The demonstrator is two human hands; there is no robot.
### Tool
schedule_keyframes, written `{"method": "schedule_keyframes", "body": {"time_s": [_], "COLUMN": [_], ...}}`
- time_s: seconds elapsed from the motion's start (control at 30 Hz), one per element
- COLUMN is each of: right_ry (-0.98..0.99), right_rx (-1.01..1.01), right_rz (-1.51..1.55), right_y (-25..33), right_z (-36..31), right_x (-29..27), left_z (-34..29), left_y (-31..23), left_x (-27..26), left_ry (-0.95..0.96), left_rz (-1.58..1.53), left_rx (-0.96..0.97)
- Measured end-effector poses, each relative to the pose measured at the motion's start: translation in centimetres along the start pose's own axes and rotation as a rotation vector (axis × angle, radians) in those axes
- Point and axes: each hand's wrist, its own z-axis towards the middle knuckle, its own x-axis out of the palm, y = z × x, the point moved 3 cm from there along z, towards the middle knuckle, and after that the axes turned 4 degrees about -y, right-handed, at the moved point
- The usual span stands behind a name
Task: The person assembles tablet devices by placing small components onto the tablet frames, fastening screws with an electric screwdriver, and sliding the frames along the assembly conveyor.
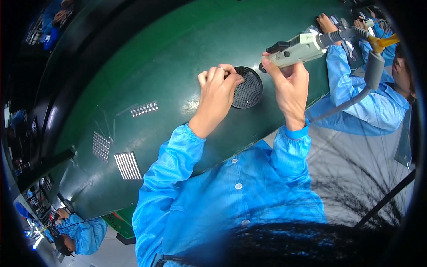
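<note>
My right hand (291,86) is wrapped round a pale green corded tool (302,48) that looks like an electric screwdriver. The tool lies nearly level, with a black lever on top and its dark nose pointing left toward a round black dish (249,89). This shallow dish has a raised rim and a floor full of small holes, and it rests on the green table (178,58). Over the dish's left edge is my left hand (217,91), fingers curled and thumb pressed toward the fingertips. Whatever it pinches is hidden or too small to see.
Left on the table are a short strip of small parts (144,109), a grey grid of pieces (101,146) and a white striped plate (127,166). A grey cable (349,102) hangs at the right, close to a co-worker in blue (360,98). Another person (80,231) works lower left.
</note>
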Motion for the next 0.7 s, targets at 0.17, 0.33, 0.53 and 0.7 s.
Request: {"method": "schedule_keyframes", "body": {"time_s": [0.17, 0.33, 0.53, 0.7], "right_ry": [-0.011, -0.010, 0.056, 0.035], "right_rx": [-0.004, 0.008, 0.051, 0.059], "right_rz": [0.004, -0.018, -0.111, -0.097], "right_y": [-0.5, -0.6, -0.5, -0.2], "right_z": [0.1, -0.1, -0.1, 0.1], "right_x": [0.1, 0.2, -0.3, -0.3], "left_z": [-1.6, -1.2, -2.8, -2.0], "left_y": [-1.0, -0.1, 0.5, 0.9], "left_x": [-0.1, 1.3, -0.7, -0.8], "left_ry": [0.017, 0.130, 0.185, 0.145], "left_rz": [-0.060, -0.034, -0.053, -0.044], "left_rx": [-0.095, -0.065, -0.052, -0.028]}}
